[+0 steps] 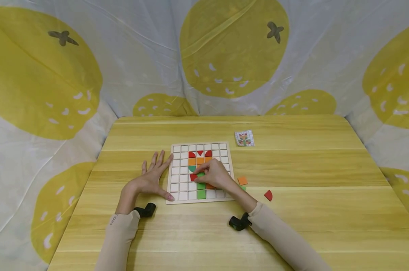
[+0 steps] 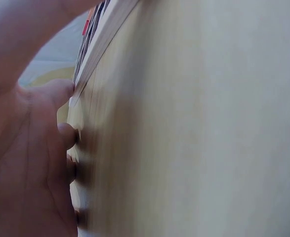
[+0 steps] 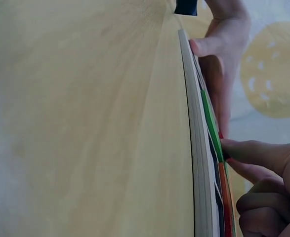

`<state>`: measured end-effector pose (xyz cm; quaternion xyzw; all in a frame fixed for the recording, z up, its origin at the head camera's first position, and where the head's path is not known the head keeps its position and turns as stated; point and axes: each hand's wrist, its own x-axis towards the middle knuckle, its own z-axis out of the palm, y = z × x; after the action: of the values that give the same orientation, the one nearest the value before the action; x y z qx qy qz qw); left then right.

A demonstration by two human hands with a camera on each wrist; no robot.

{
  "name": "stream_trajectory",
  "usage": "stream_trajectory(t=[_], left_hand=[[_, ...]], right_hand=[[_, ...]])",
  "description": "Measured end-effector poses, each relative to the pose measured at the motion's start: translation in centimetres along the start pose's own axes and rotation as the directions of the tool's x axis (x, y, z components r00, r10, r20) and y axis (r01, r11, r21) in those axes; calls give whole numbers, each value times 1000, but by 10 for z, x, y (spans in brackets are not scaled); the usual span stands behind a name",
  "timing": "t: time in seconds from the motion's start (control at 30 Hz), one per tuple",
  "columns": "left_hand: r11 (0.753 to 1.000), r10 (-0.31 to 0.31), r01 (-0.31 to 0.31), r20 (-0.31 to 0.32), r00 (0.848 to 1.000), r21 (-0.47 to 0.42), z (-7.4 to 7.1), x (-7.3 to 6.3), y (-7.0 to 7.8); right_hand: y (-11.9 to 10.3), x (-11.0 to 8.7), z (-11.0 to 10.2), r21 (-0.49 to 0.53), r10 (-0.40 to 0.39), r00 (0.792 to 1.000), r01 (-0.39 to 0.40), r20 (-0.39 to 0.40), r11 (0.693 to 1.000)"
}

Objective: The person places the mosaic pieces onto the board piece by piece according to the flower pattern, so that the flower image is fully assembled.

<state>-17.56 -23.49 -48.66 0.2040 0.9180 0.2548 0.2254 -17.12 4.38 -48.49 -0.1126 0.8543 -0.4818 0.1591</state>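
A wooden grid board lies on the table with coloured tiles set in its squares. My left hand rests spread at the board's left side, thumb on the near corner and a fingertip by the edge. Over the board's middle, my right hand pinches a red tile between thumb and fingers, beside the column of green tiles. Orange tiles form a row above, topped by red pieces. The right hand hides part of the pattern. In the right wrist view its fingertips meet at the board's surface.
Right of the board lie a loose orange square, a partly hidden light green piece and a red quarter-round tile. A small printed pattern card sits behind them. A patterned curtain stands beyond the table's far edge.
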Motion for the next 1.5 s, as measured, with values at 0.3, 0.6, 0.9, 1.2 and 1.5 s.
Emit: stream_trajectory(t=[0.3,0.6,0.9,1.2,1.5], left_hand=[[1000,-1,1,2,1000,-3,0,0,1],[1000,-3,3,5,1000,-9,0,0,1],[1000,-4,4,6,1000,3,-1,0,2],[1000,0,0,3,1000,-10,-1,0,1],[1000,-2,2,0,1000,-7,-1,0,2]], right_hand=[[-3,3,6,-43,4,1000,-5,-22,999],[-3,1,5,-53,-1,1000,1,-3,999],[-5,1,4,-57,-4,1000,4,-7,998],[-6,1,5,-72,-5,1000,4,-14,997],[1,-5,-26,-23,-27,999,28,27,999]])
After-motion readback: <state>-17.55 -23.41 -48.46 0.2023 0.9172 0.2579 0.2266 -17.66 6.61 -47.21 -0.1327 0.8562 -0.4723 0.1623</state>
